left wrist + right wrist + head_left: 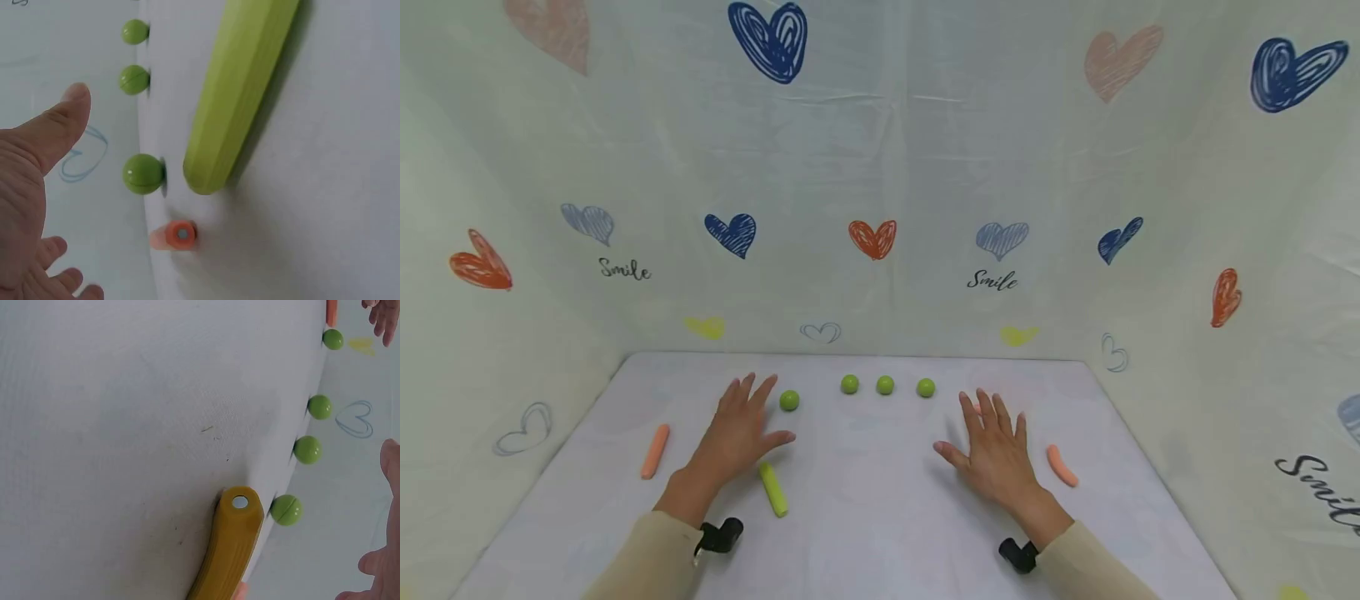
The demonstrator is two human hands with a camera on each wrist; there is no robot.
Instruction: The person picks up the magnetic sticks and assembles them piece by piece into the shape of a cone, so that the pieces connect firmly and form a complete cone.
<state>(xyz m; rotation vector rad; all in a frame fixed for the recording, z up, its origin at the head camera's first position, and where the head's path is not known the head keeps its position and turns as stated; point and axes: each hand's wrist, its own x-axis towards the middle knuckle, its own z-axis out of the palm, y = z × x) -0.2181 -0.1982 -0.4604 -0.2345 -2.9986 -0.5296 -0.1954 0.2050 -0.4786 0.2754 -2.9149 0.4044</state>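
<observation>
On a white worktop (865, 533), at the far left, lies a straight orange rod (655, 452), apart from everything else; it looks like light, stiff plastic, best pinched across its middle. Next, the left hand (733, 435) hovers with fingers spread and thumb out wide, holding nothing. Just beside it, toward the person, lies a faceted green rod (773, 490), probably smooth but steadied by its flat sides, so a thumb and finger across the middle should suit it. Four glossy green balls run across the back: one (789, 401) near the left fingertips, then three more (885, 385). They seem hard, slippery and ready to roll, and would want a gentle pinch from both sides. The right hand (997, 458) is also spread wide and holds nothing. To its right lies a curved orange rod (1062, 466), likely stiff and apt to rock, so better gripped mid-bend. The right wrist view shows a curved ochre rod (231, 550) with a pale disc in its end; it may be another piece, but the angle makes that unclear.
</observation>
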